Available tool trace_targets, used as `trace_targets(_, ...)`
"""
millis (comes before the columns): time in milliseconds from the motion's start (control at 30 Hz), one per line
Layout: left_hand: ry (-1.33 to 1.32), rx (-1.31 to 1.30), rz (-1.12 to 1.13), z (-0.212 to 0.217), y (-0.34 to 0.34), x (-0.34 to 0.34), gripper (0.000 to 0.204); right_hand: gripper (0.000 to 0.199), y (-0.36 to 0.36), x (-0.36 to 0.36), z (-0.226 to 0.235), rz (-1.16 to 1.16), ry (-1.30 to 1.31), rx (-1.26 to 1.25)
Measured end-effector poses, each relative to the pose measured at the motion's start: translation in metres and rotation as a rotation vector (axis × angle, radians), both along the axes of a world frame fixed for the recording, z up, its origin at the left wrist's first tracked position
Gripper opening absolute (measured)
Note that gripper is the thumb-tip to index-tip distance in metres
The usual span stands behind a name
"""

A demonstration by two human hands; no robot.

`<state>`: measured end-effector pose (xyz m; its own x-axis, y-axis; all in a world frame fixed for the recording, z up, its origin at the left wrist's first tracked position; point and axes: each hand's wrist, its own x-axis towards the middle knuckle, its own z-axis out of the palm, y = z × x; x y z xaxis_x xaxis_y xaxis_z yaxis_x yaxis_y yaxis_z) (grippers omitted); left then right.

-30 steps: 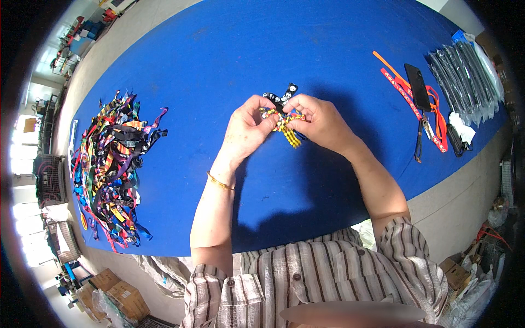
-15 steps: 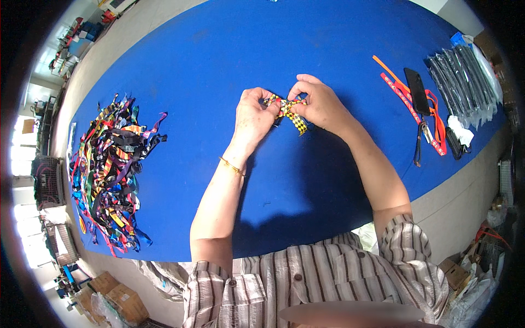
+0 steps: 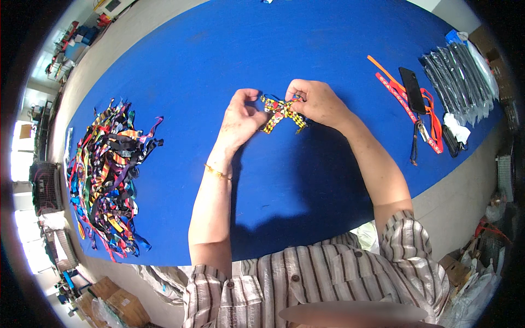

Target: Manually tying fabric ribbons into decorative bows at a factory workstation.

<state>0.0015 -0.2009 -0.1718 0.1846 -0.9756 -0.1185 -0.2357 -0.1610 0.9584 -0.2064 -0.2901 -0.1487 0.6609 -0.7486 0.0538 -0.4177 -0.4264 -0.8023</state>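
A yellow-and-black checkered strap (image 3: 280, 113) with red patches hangs folded into a crossed, bow-like shape above the middle of the blue table. My right hand (image 3: 322, 105) pinches its right side between thumb and fingers. At the strap's left side is my left hand (image 3: 239, 121), open, with the index finger and thumb spread apart. The left thumb tip lies close against the strap; whether it touches I cannot tell. A gold-coloured bracelet (image 3: 216, 172) circles my left wrist.
Many-coloured straps (image 3: 112, 180) lie heaped on the left of the blue table (image 3: 213, 49). To the right are a black phone (image 3: 412, 90), red and orange lanyards (image 3: 395, 96), a crumpled white piece (image 3: 455, 129) and plastic-wrapped black packs (image 3: 456, 82). Cardboard boxes (image 3: 128, 306) stand below at left.
My left hand has let go of the strap and drawn slightly left, its fingers spreading. The right hand keeps its pinch. More of the strap's folded left side now shows.
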Motion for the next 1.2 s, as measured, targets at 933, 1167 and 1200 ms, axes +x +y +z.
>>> trace_targets(933,-0.086,-0.351,0.297,-0.070,-0.009,0.003,0.007,0.017,-0.034,-0.022,0.014,-0.125,0.173,-0.188)
trace_targets(1167,-0.033,-0.337,0.342,-0.071,-0.003,0.005,0.012,0.018,-0.031,-0.036,0.000,-0.124,0.125,-0.146)
trace_targets(1200,-0.031,-0.316,0.336,-0.072,-0.001,0.004,0.012,0.018,-0.031,-0.040,-0.003,-0.129,0.138,-0.184)
